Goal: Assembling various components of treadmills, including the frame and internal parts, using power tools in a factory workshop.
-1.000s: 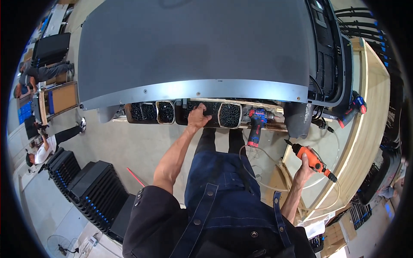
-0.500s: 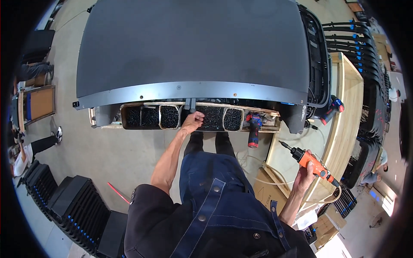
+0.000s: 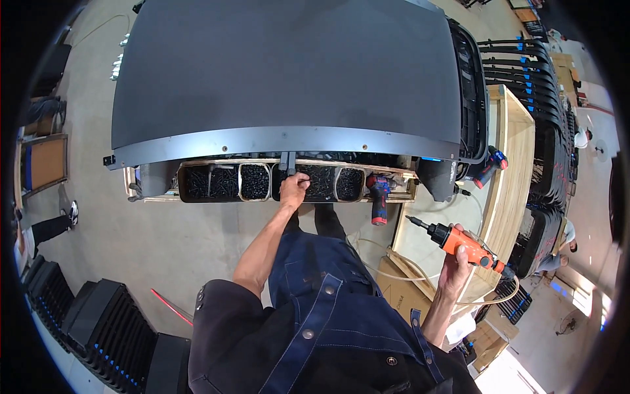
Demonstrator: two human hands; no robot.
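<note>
My left hand [image 3: 294, 190] is over the row of screw bins, its fingers drawn together near the dark bin of loose screws [image 3: 320, 182]. Whatever is between the fingertips is too small to make out. Just beyond the fingers, two short grey bars [image 3: 287, 161] stick out below the panel edge. In my right hand [image 3: 455, 269] is an orange air screwdriver [image 3: 462, 244], its bit pointing left and slightly away from me. A pale hose [image 3: 516, 289] runs from its rear end. A large dark grey panel [image 3: 282, 72] with a shiny front edge lies ahead of me.
More bins of black fasteners [image 3: 254, 181] stand to the left in the wooden rack. A red and black cordless driver [image 3: 379, 199] rests at its right end; another cordless driver [image 3: 491, 167] lies farther right by a wooden frame [image 3: 510, 177]. Stacked black parts [image 3: 111, 328] stand lower left.
My view has shifted slightly, moving the panel and bins a little left in the picture. My left hand stays at the bins; my right hand still holds the screwdriver, now a little farther left.
</note>
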